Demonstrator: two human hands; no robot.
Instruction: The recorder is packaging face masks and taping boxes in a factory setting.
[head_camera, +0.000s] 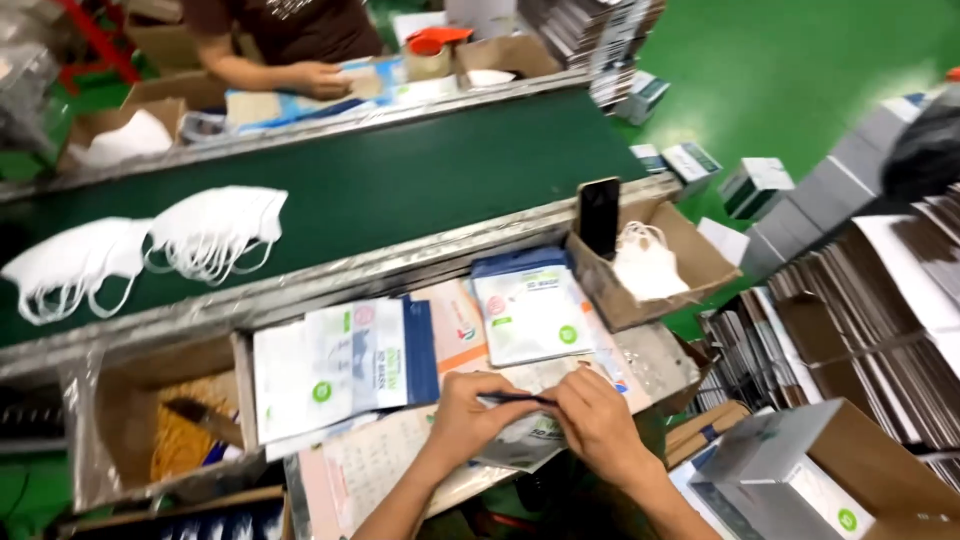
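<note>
Hands meet low in the view: the left hand (468, 412) and the right hand (598, 420) both pinch the top edge of a flat pouch (520, 440) lying on the surface (655, 355), fingertips pressed along its dark strip. This looks like the sealing step; running the closure to its end calls for firm, even pressure along the whole edge. Just beyond the hands lies another pouch (530, 305), white with a blue top and small green round marks. To its left sits a stack of white and blue pouches (335, 365). An open cardboard box (690, 265) at the right holds white masks, with a dark phone (598, 215) propped at its corner. White masks (215, 230) rest on the green conveyor belt (400, 175). Across it, another person's hand (318, 78) rests on packaging.
</note>
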